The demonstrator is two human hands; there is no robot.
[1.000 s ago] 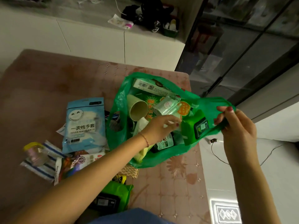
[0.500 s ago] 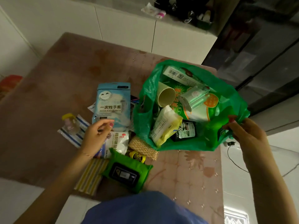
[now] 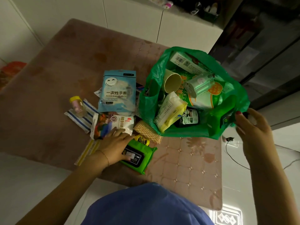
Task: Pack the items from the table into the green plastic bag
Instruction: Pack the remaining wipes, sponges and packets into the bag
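Note:
The green plastic bag (image 3: 151,101) lies open on the pink table (image 3: 65,70), holding a paper cup, boxes and packets. My right hand (image 3: 250,125) pinches its right rim. My left hand (image 3: 116,142) rests on a green wipes pack (image 3: 142,157) near the front edge, thumb across its black label and fingers spread. Beside it lie a yellow tape measure (image 3: 143,139), a woven sponge (image 3: 146,131), a white food packet (image 3: 113,124), a blue glove packet (image 3: 118,91), a small yellow-capped bottle (image 3: 77,104) and striped sachets (image 3: 81,118).
White cabinets (image 3: 129,18) stand behind the table. A dark glass door (image 3: 266,51) is at the right. A thin cable (image 3: 233,153) runs across the white floor to the right of the table. My blue-clothed body (image 3: 146,207) is at the bottom.
My left hand left the bag, passed over the blue glove packet and came down on the green wipes pack. My right hand keeps its hold on the bag's rim.

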